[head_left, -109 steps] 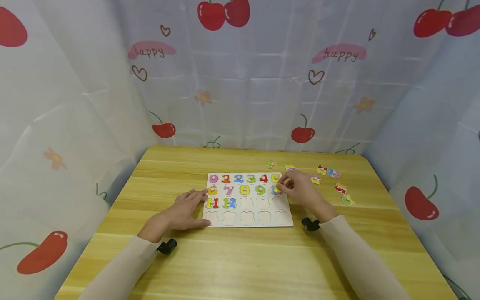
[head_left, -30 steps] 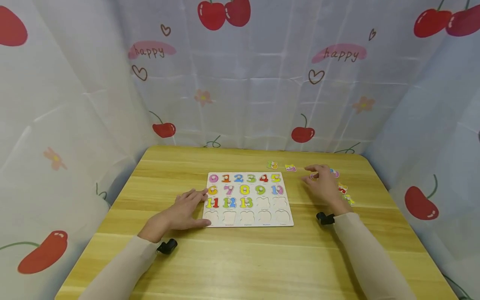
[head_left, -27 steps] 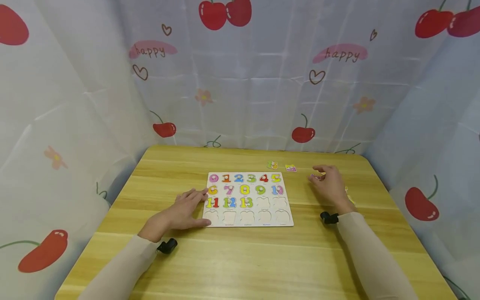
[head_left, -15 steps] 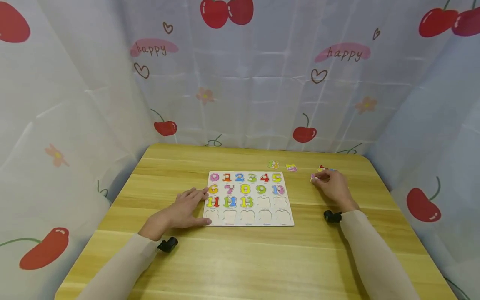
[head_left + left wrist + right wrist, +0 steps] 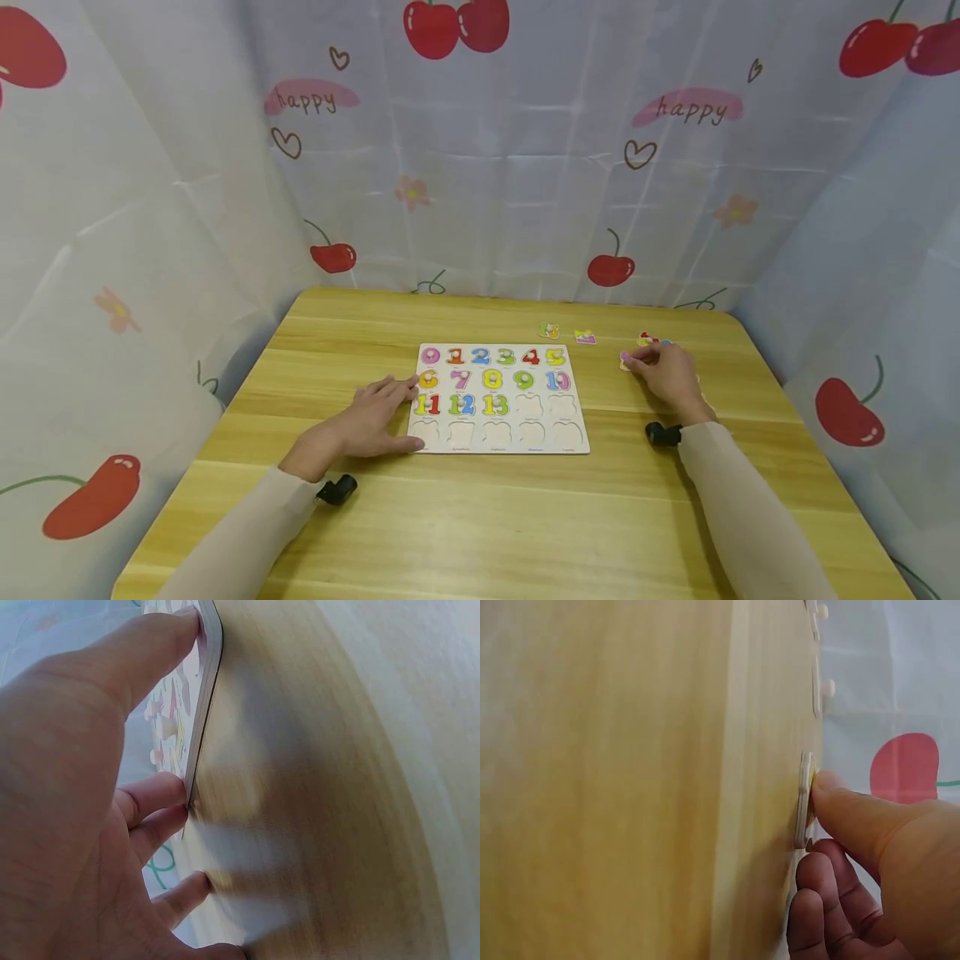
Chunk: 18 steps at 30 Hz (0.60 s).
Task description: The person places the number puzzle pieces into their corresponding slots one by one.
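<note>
A white number puzzle board [image 5: 487, 453] lies on the table with pieces 0 through 13 seated in it. The recesses at the right of its third row and along its bottom row are bare. My left hand [image 5: 367, 421] rests spread at the board's left edge, thumb on the near corner, fingertips touching the side. My right hand [image 5: 669, 379] pinches a purple number puzzle piece [image 5: 626, 360] to the right of the board. In the right wrist view, the thumb presses on that piece [image 5: 805, 799] near the tabletop; its number is hidden by the fingers.
Behind the board lie a green-and-orange piece [image 5: 549, 330] and a yellow-and-purple piece [image 5: 585, 337]. A red-and-yellow piece [image 5: 647, 338] shows just beyond my right hand, and others are partly covered by it. A cherry-patterned curtain [image 5: 480, 208] surrounds the wooden table [image 5: 480, 525].
Piece 13 has gone into the board's third row. My right hand has moved from the board to the loose pieces at the right and taken the purple one. My left hand stays put.
</note>
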Each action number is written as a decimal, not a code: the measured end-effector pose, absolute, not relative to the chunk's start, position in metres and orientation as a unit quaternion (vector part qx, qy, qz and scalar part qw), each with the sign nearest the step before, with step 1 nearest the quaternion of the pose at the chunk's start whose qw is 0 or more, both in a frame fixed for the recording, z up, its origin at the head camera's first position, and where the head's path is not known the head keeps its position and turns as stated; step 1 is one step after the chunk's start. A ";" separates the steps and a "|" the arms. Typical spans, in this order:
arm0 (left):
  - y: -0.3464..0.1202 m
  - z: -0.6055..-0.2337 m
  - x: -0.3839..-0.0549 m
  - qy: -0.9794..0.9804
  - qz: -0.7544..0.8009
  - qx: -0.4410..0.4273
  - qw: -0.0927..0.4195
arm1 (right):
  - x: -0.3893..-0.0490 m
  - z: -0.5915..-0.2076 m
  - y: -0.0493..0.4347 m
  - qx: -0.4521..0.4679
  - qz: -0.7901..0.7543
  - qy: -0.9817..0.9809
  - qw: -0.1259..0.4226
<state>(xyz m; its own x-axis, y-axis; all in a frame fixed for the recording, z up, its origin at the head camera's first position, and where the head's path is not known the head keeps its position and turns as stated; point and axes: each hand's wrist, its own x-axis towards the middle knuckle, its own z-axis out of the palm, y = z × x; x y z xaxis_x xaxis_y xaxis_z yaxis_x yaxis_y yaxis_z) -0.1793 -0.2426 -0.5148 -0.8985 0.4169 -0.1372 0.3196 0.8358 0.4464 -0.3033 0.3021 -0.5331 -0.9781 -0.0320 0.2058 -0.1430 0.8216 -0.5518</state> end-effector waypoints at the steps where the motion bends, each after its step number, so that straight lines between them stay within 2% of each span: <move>1: -0.243 -0.515 -0.180 0.951 0.210 0.194 0.115 | -0.303 -0.533 0.301 0.049 0.295 -0.949 0.097; 7: -0.244 -0.518 -0.182 0.952 0.209 0.193 0.113 | -0.299 -0.529 0.290 0.072 0.312 -0.942 0.100; 18: -0.244 -0.517 -0.182 0.952 0.208 0.196 0.110 | -0.280 -0.509 0.246 0.129 0.329 -0.934 0.051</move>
